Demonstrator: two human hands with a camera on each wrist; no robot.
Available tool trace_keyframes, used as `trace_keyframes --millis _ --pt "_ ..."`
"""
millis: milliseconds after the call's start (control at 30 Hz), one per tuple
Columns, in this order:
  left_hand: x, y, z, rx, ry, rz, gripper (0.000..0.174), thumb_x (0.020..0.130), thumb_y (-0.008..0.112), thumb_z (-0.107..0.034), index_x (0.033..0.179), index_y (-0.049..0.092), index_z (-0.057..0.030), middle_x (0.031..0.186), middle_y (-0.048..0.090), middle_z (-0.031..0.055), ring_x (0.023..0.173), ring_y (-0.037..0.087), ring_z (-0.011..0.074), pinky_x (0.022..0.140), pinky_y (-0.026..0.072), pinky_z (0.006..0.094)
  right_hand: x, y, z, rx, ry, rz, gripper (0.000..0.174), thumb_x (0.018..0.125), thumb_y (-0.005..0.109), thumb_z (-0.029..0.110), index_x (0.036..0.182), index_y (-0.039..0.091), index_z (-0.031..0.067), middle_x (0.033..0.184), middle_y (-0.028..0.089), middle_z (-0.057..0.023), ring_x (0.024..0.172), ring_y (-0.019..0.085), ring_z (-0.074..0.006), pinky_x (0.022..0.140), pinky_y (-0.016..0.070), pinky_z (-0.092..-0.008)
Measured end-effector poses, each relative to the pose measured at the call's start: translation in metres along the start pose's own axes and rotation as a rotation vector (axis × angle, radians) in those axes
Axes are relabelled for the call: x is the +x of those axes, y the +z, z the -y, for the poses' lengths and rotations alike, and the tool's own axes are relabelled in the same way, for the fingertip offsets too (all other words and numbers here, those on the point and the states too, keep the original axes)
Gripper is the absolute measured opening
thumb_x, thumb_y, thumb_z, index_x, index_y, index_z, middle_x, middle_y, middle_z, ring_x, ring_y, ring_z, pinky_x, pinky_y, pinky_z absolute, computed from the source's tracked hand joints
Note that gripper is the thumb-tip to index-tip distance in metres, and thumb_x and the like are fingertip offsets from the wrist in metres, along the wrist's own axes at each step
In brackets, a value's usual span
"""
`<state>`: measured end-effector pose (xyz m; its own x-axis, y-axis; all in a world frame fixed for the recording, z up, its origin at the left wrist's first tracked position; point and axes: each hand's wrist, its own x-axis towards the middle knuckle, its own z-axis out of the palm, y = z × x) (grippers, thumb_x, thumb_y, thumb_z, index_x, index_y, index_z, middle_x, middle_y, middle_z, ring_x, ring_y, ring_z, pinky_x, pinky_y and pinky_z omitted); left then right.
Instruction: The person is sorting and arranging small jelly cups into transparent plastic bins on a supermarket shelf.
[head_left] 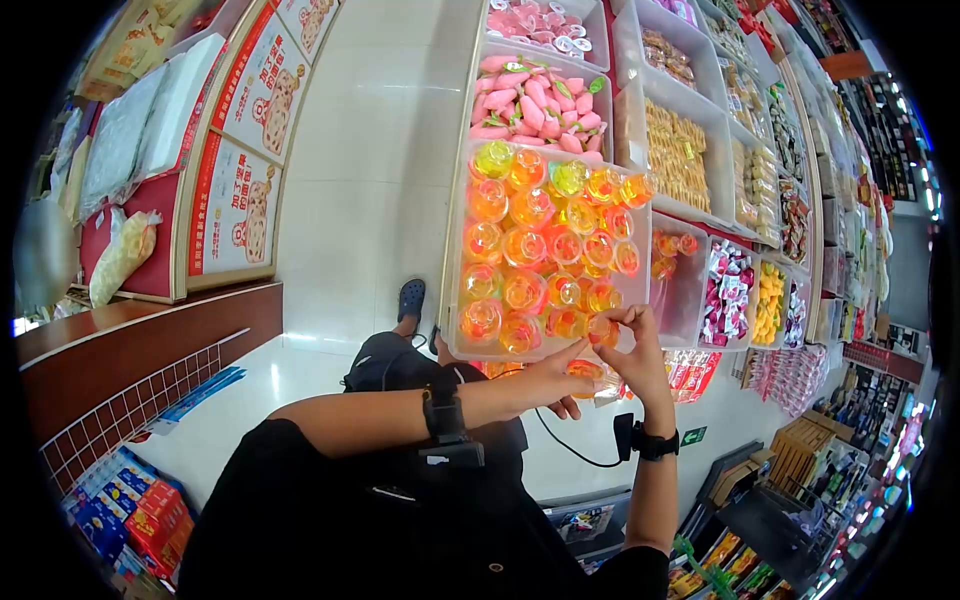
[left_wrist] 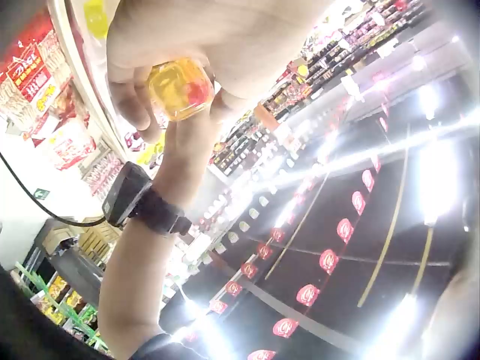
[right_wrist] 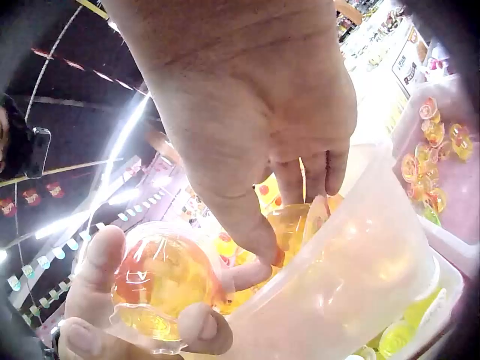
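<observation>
Orange and yellow domed jelly cups (head_left: 525, 290) fill a translucent bin (head_left: 462, 210). At its near right corner my right hand (head_left: 640, 352) pinches a cup (head_left: 602, 330); in the right wrist view the fingers of that right hand (right_wrist: 255, 112) reach down over the bin wall (right_wrist: 337, 277) to an orange cup (right_wrist: 289, 221). Just outside the bin, my left hand (head_left: 545, 382) holds another cup (head_left: 585, 372). Thumb and fingers of the left hand (right_wrist: 94, 315) curl round this orange-yellow cup (right_wrist: 165, 281). The left wrist view shows the cup (left_wrist: 180, 88) under the left palm (left_wrist: 210, 37).
Pink wrapped sweets (head_left: 535, 105) lie in the bin beyond. To the right stand bins of wrapped snacks (head_left: 675, 150), purple-white sweets (head_left: 728, 290) and yellow packets (head_left: 770, 300). A black cable (head_left: 560, 447) hangs near my arms. Poster-fronted shelving (head_left: 235, 200) lines the left side.
</observation>
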<state>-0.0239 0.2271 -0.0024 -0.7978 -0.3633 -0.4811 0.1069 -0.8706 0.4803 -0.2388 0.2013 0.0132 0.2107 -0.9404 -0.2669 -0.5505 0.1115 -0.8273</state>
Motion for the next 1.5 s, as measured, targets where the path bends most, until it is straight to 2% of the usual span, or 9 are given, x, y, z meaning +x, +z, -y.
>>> trace_keyframes --millis 133,367,400,600,700,1100,1200,1367,1500 --pt "-0.007 -0.006 -0.001 0.06 0.002 0.04 0.086 0.097 0.067 -0.029 0.162 0.014 -0.013 0.106 0.062 0.0065 0.078 0.068 0.015 0.066 0.0539 0.0266 0.0 0.012 -0.015 0.149 -0.002 -0.079 0.05 0.077 0.074 -0.007 0.109 0.037 0.0064 0.115 0.057 -0.0117 0.108 0.058 -0.0224 0.098 0.0487 -0.0377" --pt "-0.021 -0.016 -0.009 0.187 -0.035 0.069 0.078 0.096 0.068 -0.027 0.16 0.026 -0.011 0.107 0.062 0.0057 0.079 0.067 0.0145 0.068 0.0533 0.0259 0.003 0.011 -0.001 -0.093 -0.063 -0.015 0.043 0.078 0.074 -0.006 0.107 0.044 0.006 0.106 0.055 -0.0117 0.101 0.061 -0.0267 0.094 0.0517 -0.0369" --pt "-0.024 -0.016 -0.013 0.209 -0.034 0.085 0.077 0.096 0.067 -0.027 0.16 0.026 -0.0107 0.107 0.062 0.0054 0.08 0.067 0.0145 0.069 0.053 0.026 0.004 0.008 0.002 -0.1 -0.043 0.022 0.041 0.078 0.074 -0.006 0.109 0.049 0.0054 0.105 0.056 -0.0091 0.103 0.062 -0.0216 0.092 0.0528 -0.0357" --pt "-0.033 -0.016 -0.021 0.372 -0.108 0.269 0.069 0.095 0.069 -0.024 0.153 0.034 -0.0074 0.113 0.059 0.0057 0.095 0.063 0.0136 0.08 0.0515 0.0281 0.01 0.004 0.018 -0.277 -0.109 0.075 0.038 0.075 0.079 0.0 0.105 0.056 0.0049 0.099 0.061 -0.0117 0.1 0.063 -0.032 0.084 0.0504 -0.0376" --pt "-0.029 -0.021 -0.009 0.425 0.017 0.319 0.067 0.094 0.071 -0.02 0.15 0.037 -0.0089 0.118 0.057 0.006 0.104 0.059 0.0135 0.086 0.0516 0.0295 0.01 0.004 0.017 -0.262 -0.164 0.049 0.036 0.075 0.077 0.002 0.105 0.059 0.0045 0.1 0.063 -0.0138 0.096 0.062 -0.0367 0.08 0.0503 -0.0413" --pt "-0.041 0.014 -0.047 0.773 0.195 -0.022 0.069 0.092 0.076 -0.023 0.142 0.033 -0.0044 0.123 0.054 0.0073 0.107 0.06 0.013 0.089 0.0527 0.0299 -0.032 -0.015 0.035 0.213 -0.004 -0.12 0.031 0.087 0.075 0.01 0.114 0.063 0.001 0.103 0.066 -0.0079 0.1 0.063 -0.0201 0.091 0.0482 -0.0327" --pt "-0.014 0.016 -0.025 0.311 0.293 -0.029 0.064 0.093 0.076 -0.027 0.138 0.037 -0.0035 0.118 0.059 0.0069 0.105 0.063 0.0123 0.086 0.0535 0.0282 -0.05 -0.017 0.048 0.23 -0.088 -0.051 0.042 0.086 0.075 0.01 0.124 0.059 0.0016 0.118 0.061 -0.0091 0.107 0.06 -0.0204 0.095 0.0472 -0.0334" --pt "0.006 0.032 -0.029 0.071 0.058 -0.028 0.048 0.1 0.064 -0.034 0.133 0.046 -0.0042 0.115 0.063 0.0067 0.105 0.066 0.0161 0.085 0.0544 0.0272 -0.069 -0.015 0.047 0.158 -0.093 -0.299 0.063 0.074 0.085 0.012 0.13 0.056 0.005 0.126 0.057 -0.011 0.114 0.058 -0.0225 0.095 0.0479 -0.0361" --pt "0.03 0.034 -0.015 -0.207 -0.012 0.0 0.043 0.104 0.056 -0.038 0.133 0.047 -0.0074 0.123 0.062 0.0085 0.108 0.066 0.0202 0.092 0.0544 0.0351 -0.068 -0.013 0.055 -0.345 -0.215 -0.289 0.067 0.067 0.087 0.011 0.127 0.057 0.0058 0.124 0.059 -0.0122 0.112 0.06 -0.0312 0.094 0.0502 -0.0402"
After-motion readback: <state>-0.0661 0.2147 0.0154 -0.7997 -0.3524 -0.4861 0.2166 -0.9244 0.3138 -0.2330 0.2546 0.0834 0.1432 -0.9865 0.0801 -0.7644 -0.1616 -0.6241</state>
